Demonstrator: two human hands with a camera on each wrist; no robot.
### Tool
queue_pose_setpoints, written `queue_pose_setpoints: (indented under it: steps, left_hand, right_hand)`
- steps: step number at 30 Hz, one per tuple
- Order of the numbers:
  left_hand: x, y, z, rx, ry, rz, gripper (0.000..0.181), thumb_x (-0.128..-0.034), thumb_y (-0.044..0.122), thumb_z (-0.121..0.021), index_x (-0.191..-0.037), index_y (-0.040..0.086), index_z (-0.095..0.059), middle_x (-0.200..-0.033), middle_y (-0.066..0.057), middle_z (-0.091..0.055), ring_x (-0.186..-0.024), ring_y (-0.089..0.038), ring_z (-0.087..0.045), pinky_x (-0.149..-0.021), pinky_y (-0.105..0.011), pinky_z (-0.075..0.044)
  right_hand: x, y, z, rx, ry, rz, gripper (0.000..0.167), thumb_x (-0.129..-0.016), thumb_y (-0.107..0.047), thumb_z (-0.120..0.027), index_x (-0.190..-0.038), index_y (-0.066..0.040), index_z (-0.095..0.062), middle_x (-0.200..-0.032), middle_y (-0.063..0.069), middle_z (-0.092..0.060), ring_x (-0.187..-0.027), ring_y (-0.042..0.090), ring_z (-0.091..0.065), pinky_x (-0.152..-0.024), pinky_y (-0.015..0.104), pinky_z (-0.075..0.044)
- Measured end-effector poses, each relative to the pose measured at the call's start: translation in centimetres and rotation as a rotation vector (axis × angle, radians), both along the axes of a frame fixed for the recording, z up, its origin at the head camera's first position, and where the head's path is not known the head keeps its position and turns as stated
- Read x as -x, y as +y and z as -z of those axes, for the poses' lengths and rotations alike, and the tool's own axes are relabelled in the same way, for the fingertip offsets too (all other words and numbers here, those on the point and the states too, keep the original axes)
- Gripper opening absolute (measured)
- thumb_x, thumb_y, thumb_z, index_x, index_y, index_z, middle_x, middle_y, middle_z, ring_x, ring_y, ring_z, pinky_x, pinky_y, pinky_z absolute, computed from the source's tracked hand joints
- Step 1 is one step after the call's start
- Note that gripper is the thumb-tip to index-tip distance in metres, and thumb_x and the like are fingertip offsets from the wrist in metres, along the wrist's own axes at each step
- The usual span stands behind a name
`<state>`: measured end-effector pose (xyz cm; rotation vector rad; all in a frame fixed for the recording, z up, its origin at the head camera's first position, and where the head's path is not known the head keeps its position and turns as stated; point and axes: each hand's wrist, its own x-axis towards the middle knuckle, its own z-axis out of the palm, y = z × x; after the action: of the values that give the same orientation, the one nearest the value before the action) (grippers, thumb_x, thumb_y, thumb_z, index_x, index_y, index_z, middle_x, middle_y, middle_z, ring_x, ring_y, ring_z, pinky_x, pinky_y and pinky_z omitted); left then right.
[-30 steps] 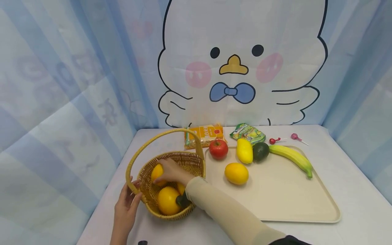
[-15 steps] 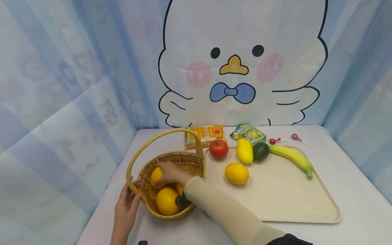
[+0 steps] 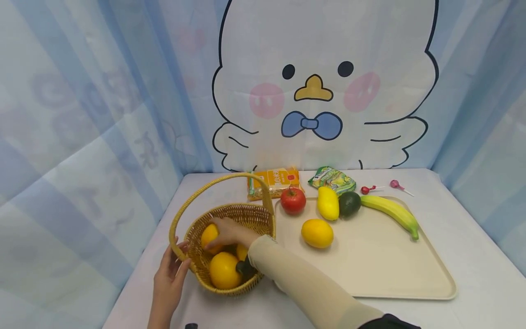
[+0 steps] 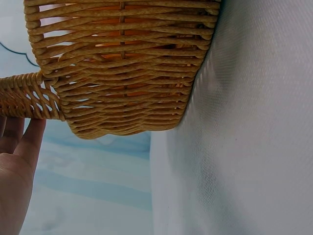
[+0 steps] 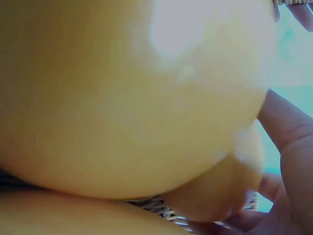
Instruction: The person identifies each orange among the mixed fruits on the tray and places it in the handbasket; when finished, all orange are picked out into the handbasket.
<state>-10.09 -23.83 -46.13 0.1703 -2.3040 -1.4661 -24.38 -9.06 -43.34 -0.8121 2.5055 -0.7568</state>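
Note:
A woven basket (image 3: 250, 211) with a tall hoop handle (image 3: 205, 185) stands on the left of the table. My left hand (image 3: 169, 273) holds the foot of that handle, thumb in front; in the left wrist view its fingers (image 4: 30, 139) touch the woven handle base. Inside the basket my right hand (image 3: 230, 231) grips an orange (image 3: 209, 236), fingers curled over its far side. Nearer me lies a larger round yellow fruit (image 3: 224, 270), which fills much of the right wrist view. Another yellow fruit (image 3: 241, 252) is partly hidden by the right wrist.
Right of the basket lies a beige tray (image 3: 386, 269). On or at it are a tomato (image 3: 293, 201), mango (image 3: 328, 203), lemon (image 3: 317, 233), avocado (image 3: 349, 204) and banana (image 3: 390, 211). Behind are an orange packet (image 3: 277, 180), green packet (image 3: 332, 179) and two lollipops (image 3: 365, 189).
The orange under my right hand and the large yellow fruit have shifted very slightly left in the basket. My left hand stays on the handle.

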Motion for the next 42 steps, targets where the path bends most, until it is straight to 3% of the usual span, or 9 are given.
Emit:
queue_pose_setpoints:
  steps: [14, 24, 35, 42]
  left_hand:
    - [0.0, 0.2, 0.0, -0.007, 0.026, 0.016, 0.063, -0.0932, 0.005, -0.056, -0.146, 0.029, -0.031, -0.133, -0.003, -0.055, -0.111, 0.017, -0.047, -0.095, 0.000, -0.041]
    - [0.0, 0.3, -0.1, -0.005, 0.013, 0.004, 0.062, -0.0934, 0.006, -0.056, -0.146, 0.026, -0.032, -0.133, -0.002, -0.054, -0.110, 0.018, -0.046, -0.095, 0.001, -0.040]
    - [-0.1, 0.3, -0.2, 0.012, 0.027, 0.004, 0.063, -0.0932, 0.005, -0.056, -0.146, 0.029, -0.031, -0.132, -0.005, -0.055, -0.109, 0.018, -0.047, -0.093, 0.001, -0.042]
    - [-0.1, 0.3, -0.2, 0.019, 0.034, -0.005, 0.063, -0.0927, 0.003, -0.056, -0.146, 0.026, -0.032, -0.131, -0.005, -0.055, -0.109, 0.019, -0.047, -0.093, 0.001, -0.042]
  right_hand:
    - [0.3, 0.2, -0.3, 0.020, -0.003, 0.021, 0.084, -0.079, -0.049, -0.070, -0.146, -0.013, -0.034, -0.146, 0.007, -0.044, -0.135, 0.023, -0.040, -0.115, 0.037, -0.037]
    - [-0.1, 0.7, -1.2, 0.042, -0.003, 0.027, 0.082, -0.080, -0.048, -0.069, -0.145, -0.011, -0.036, -0.146, 0.008, -0.044, -0.136, 0.023, -0.039, -0.116, 0.035, -0.036]
    - [0.4, 1.4, -1.2, 0.067, 0.014, 0.026, 0.083, -0.080, -0.050, -0.069, -0.145, -0.011, -0.036, -0.145, 0.006, -0.045, -0.135, 0.021, -0.041, -0.115, 0.035, -0.037]
    - [0.4, 2.1, -2.5, 0.090, 0.038, -0.003, 0.082, -0.082, -0.049, -0.068, -0.146, -0.011, -0.034, -0.148, 0.006, -0.041, -0.137, 0.022, -0.038, -0.116, 0.035, -0.035]
